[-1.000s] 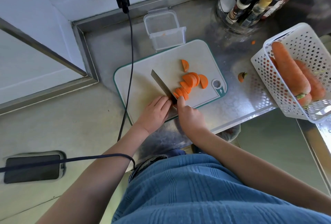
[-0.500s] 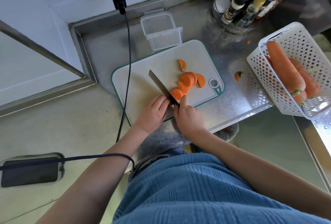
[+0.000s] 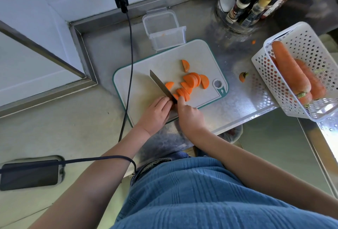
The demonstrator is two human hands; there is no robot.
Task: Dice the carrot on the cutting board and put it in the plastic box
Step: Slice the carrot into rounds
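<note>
A white cutting board (image 3: 140, 86) with a green rim lies on the steel counter. Several orange half-round carrot slices (image 3: 192, 80) lie on its right part. One slice (image 3: 169, 85) lies alone beside the knife blade (image 3: 160, 83). My right hand (image 3: 190, 117) grips the knife's hidden handle, index finger stretched out onto the nearest slices (image 3: 183, 93). My left hand (image 3: 155, 113) rests on the board left of the blade, fingertips against its heel; whatever is under them is hidden. The clear plastic box (image 3: 164, 29) stands open just behind the board.
A white perforated basket (image 3: 301, 44) holding whole carrots (image 3: 289, 69) sits at the right. A cut carrot end (image 3: 242, 77) lies on the counter. Sauce bottles (image 3: 247, 5) stand at the back right. A black cable (image 3: 129, 55) crosses the board's left edge. A phone (image 3: 29, 175) lies far left.
One half-round slice has come away from the pile and lies beside the blade. Both hands and the knife stay in nearly the same place.
</note>
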